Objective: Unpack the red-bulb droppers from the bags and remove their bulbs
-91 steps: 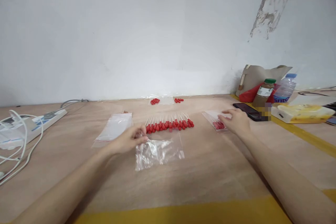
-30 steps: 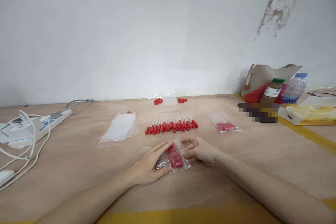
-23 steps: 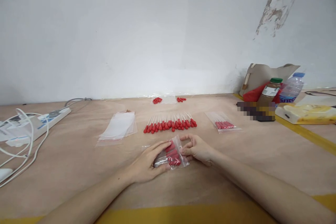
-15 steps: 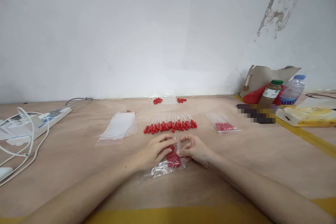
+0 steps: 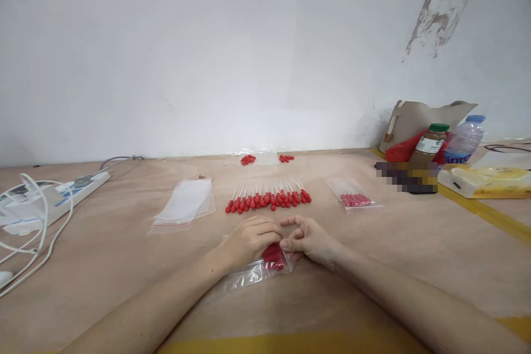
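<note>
A small clear zip bag (image 5: 257,271) with red-capped droppers inside lies on the brown tabletop near me. My left hand (image 5: 251,240) is curled over its open end, fingers pressed on the plastic. My right hand (image 5: 309,239) pinches the same end from the right, thumb and fingers together. Just beyond my hands lies a row of loose red-capped droppers (image 5: 269,198).
A stack of flat clear bags (image 5: 183,207) lies left of the row; a filled bag (image 5: 352,198) lies right. Small red pieces (image 5: 265,159) sit by the wall. A power strip with white cables (image 5: 45,199) is far left; a bag, bottles and tissue pack (image 5: 481,182) far right.
Three seconds ago my hands were apart, the left on a limp bag, the right at the filled bag. Both now meet at the bag's end, which has slid a little toward me.
</note>
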A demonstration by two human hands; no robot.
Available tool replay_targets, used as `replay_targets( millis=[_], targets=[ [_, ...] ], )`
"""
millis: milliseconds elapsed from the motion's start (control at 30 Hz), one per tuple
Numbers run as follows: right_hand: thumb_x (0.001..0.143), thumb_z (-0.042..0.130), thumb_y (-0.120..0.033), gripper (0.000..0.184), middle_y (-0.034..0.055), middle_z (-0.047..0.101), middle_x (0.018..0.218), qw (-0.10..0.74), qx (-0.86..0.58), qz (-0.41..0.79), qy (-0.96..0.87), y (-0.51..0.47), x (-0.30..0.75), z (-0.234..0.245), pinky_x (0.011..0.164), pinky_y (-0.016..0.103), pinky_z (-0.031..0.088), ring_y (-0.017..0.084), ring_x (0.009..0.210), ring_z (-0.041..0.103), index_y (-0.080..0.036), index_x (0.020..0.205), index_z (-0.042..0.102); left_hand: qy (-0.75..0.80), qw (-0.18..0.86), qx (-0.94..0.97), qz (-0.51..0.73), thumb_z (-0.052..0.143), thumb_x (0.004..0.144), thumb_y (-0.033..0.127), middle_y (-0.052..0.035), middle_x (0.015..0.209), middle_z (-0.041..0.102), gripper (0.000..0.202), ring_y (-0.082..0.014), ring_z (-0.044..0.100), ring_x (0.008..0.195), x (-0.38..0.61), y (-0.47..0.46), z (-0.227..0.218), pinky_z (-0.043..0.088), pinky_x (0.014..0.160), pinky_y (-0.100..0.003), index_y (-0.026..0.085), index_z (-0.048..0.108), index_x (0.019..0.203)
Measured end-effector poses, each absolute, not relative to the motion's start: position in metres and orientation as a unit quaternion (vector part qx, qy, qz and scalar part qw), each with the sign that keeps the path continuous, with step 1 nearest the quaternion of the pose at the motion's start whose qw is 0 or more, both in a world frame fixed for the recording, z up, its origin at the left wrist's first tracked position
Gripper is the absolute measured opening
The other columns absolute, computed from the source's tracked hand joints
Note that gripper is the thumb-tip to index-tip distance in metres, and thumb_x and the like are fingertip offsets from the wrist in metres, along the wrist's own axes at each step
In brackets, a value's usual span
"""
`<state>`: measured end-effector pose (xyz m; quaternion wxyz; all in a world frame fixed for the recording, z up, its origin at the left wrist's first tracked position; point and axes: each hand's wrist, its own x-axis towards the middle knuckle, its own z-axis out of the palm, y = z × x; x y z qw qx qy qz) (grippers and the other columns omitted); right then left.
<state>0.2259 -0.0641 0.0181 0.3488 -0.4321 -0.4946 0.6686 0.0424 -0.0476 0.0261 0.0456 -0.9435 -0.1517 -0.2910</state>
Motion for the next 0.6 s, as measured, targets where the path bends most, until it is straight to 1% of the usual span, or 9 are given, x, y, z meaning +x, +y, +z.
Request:
replay_targets(
  millis=[67, 167, 267, 333, 467, 600],
  targets=[
    [0.053, 0.077, -0.027, 0.058, -0.0062, 0.059, 0.05, 0.343, -0.43, 0.679, -0.486, -0.064, 0.227, 0.021, 0.05, 0.024, 0.049, 0.01, 0.045, 0.056, -0.014, 0.1, 0.045, -0.163, 0.033, -0.946, -0.28, 0.038, 0.089, 0.016, -0.0056, 0.09, 0.065, 0.023, -0.0138, 0.058, 0.089, 0.042, -0.048, 0.027, 0.046, 0.081, -0.027, 0.016, 0.06, 0.086],
    [0.06, 0.068, -0.017, 0.044, -0.0062, 0.059, 0.05, 0.334, -0.432, 0.68, -0.489, -0.064, 0.226, 0.023, 0.048, 0.021, 0.047, 0.008, 0.042, 0.054, -0.014, 0.098, 0.047, -0.17, 0.023, -0.953, -0.25, 0.034, 0.09, 0.016, -0.0065, 0.091, 0.063, 0.025, -0.0142, 0.057, 0.091, 0.041, -0.048, 0.029, 0.045, 0.081, -0.027, 0.015, 0.059, 0.085],
    [0.06, 0.06, -0.007, 0.033, -0.0081, 0.055, 0.046, 0.328, -0.442, 0.666, -0.503, -0.065, 0.22, 0.024, 0.046, 0.018, 0.046, 0.006, 0.04, 0.051, -0.013, 0.091, 0.05, -0.167, 0.023, -0.963, -0.212, 0.034, 0.091, 0.018, -0.0064, 0.089, 0.063, 0.026, -0.0144, 0.056, 0.09, 0.043, -0.049, 0.031, 0.044, 0.081, -0.027, 0.015, 0.058, 0.081],
    [0.059, 0.056, -0.004, 0.03, -0.01, 0.051, 0.043, 0.336, -0.458, 0.646, -0.51, -0.066, 0.216, 0.024, 0.043, 0.018, 0.045, 0.005, 0.038, 0.048, -0.012, 0.088, 0.052, -0.16, 0.024, -0.968, -0.193, 0.035, 0.091, 0.019, -0.0064, 0.088, 0.062, 0.025, -0.0147, 0.056, 0.091, 0.045, -0.05, 0.032, 0.044, 0.081, -0.027, 0.015, 0.057, 0.08],
    [0.061, 0.052, -0.002, 0.034, -0.013, 0.045, 0.041, 0.355, -0.485, 0.61, -0.517, -0.065, 0.211, 0.021, 0.038, 0.018, 0.042, 0.005, 0.034, 0.044, -0.012, 0.093, 0.05, -0.146, 0.008, -0.973, -0.179, 0.034, 0.091, 0.018, -0.0063, 0.089, 0.063, 0.025, -0.0151, 0.055, 0.094, 0.049, -0.05, 0.034, 0.043, 0.085, -0.028, 0.015, 0.057, 0.081],
    [0.062, 0.057, -0.005, 0.031, -0.0138, 0.041, 0.039, 0.387, -0.498, 0.557, -0.541, -0.063, 0.211, 0.017, 0.033, 0.014, 0.034, 0.004, 0.031, 0.039, -0.013, 0.091, 0.05, -0.149, -0.021, -0.972, -0.182, 0.034, 0.091, 0.016, -0.0062, 0.092, 0.063, 0.024, -0.0152, 0.054, 0.098, 0.046, -0.048, 0.036, 0.043, 0.086, -0.027, 0.014, 0.057, 0.084]
  ],
)
